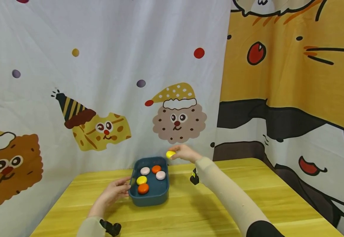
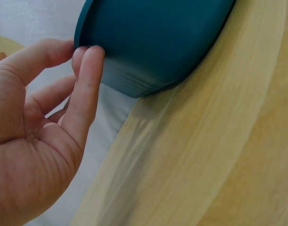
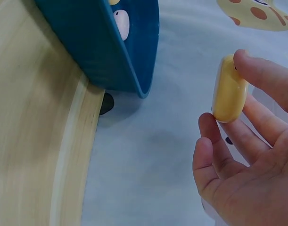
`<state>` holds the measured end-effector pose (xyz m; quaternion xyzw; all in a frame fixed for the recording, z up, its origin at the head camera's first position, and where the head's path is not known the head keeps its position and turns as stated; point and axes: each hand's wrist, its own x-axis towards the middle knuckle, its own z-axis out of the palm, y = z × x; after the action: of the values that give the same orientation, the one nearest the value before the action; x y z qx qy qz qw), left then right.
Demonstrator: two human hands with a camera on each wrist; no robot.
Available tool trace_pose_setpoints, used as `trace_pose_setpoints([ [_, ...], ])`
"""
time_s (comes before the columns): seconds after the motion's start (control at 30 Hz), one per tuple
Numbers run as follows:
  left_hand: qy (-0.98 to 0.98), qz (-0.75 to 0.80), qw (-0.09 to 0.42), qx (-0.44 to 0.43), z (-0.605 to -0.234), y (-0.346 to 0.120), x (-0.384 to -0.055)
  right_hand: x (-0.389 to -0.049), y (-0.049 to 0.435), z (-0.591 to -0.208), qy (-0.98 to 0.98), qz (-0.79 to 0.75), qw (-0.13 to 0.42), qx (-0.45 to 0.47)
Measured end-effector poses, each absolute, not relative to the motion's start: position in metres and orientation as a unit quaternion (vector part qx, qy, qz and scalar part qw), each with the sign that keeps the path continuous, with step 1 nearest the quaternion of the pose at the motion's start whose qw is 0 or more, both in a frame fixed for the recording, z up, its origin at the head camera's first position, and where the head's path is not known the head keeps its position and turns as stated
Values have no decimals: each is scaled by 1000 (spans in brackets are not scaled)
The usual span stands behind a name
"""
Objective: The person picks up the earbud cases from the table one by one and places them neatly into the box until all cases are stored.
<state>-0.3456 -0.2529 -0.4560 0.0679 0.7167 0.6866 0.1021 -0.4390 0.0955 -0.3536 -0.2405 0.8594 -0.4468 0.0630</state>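
My right hand (image 1: 187, 153) pinches a glossy yellow rounded disc (image 3: 230, 92) between thumb and fingers, up beyond the table's back edge and right of the box's far end. In the right wrist view the disc is on edge, with a paler side. My left hand (image 1: 114, 191) holds the left wall of a deep blue box (image 1: 152, 201), thumb and fingers at its rim; some fingertips are hidden in the left wrist view. Inside the box lie several similar discs: a yellow disc (image 1: 141, 180), orange discs (image 1: 143, 188) and pale pink discs (image 1: 160, 175).
The box stands on a yellow wood-grain table (image 1: 207, 200), near its back edge. Behind it hangs a white curtain (image 1: 107, 65) with cartoon prints, and an orange animal-print curtain (image 1: 278, 75) hangs at the right. Each wrist wears a black mount.
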Motion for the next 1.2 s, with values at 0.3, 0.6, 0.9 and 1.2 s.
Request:
trace_pose_setpoints([
  [0.3, 718, 686, 98, 67, -455, -250, -348, -434, 87, -350, 859, -445, 58, -247],
  [0.6, 714, 689, 102, 66, -454, -253, -345, -436, 81, -355, 860, -438, 60, -253],
  [0.9, 718, 687, 96, 60, -456, -253, -345, -439, 75, -359, 858, -439, 72, -257],
  [1.2, 714, 690, 100, 68, -457, -252, -346, -439, 67, -358, 857, -437, 76, -262],
])
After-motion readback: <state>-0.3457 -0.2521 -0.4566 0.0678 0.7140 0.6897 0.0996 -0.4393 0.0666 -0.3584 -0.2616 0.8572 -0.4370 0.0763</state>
